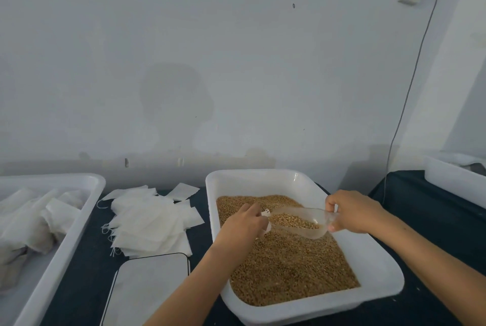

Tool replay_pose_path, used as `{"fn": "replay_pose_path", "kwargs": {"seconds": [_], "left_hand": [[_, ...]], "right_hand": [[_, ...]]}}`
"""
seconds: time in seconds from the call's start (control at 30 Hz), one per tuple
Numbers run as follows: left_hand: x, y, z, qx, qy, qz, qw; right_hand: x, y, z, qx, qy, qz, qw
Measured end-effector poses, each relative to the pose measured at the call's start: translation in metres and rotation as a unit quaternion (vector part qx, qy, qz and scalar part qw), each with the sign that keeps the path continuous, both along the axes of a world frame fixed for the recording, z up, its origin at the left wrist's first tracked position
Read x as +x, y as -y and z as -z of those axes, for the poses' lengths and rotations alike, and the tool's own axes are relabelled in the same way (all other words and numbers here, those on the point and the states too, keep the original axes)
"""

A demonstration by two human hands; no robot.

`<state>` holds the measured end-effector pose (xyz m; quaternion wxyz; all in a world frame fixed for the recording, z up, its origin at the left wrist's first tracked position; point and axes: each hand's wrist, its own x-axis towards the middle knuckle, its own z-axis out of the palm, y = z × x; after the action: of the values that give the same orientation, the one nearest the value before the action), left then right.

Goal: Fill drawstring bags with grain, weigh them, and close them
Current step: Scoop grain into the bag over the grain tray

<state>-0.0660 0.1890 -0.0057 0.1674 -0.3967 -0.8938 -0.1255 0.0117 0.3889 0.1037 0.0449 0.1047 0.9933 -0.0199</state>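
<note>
Your right hand [352, 211] grips the clear scoop [302, 222] by its handle; your left hand [243, 225] pinches the limp drawstring bag [266, 214] at 9 o'clock — hold its rim, since the grain [289, 268] spills easily.

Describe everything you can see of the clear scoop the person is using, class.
The scoop looks like clear, thin plastic with a rounded trough and a short handle. It lies nearly level above the grain in the white tub, its mouth pointing left. Grain partly fills the trough. The right hand grips the handle end; the left hand holds a small white bag, mostly hidden, at its mouth.
</note>
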Motion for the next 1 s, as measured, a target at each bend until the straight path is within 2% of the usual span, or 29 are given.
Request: {"fn": "replay_pose_path", "kwargs": {"seconds": [0.23,0.5,0.73,1.0], "left_hand": [[0.000,0.000,0.001,0.026,0.006,0.018,0.999],[-0.002,0.000,0.002,0.026,0.012,0.015,0.999],[-0.002,0.001,0.002,0.046,0.015,0.006,0.999],[-0.001,0.002,0.002,0.052,0.018,-0.011,0.998]], "right_hand": [[-0.014,0.018,-0.010,0.096,0.010,-0.003,0.995],[-0.023,0.032,-0.018,0.225,-0.006,-0.031,0.974],[-0.025,0.031,-0.017,0.234,-0.022,-0.037,0.971],[-0.019,0.027,-0.013,0.176,-0.017,-0.036,0.984]]}}
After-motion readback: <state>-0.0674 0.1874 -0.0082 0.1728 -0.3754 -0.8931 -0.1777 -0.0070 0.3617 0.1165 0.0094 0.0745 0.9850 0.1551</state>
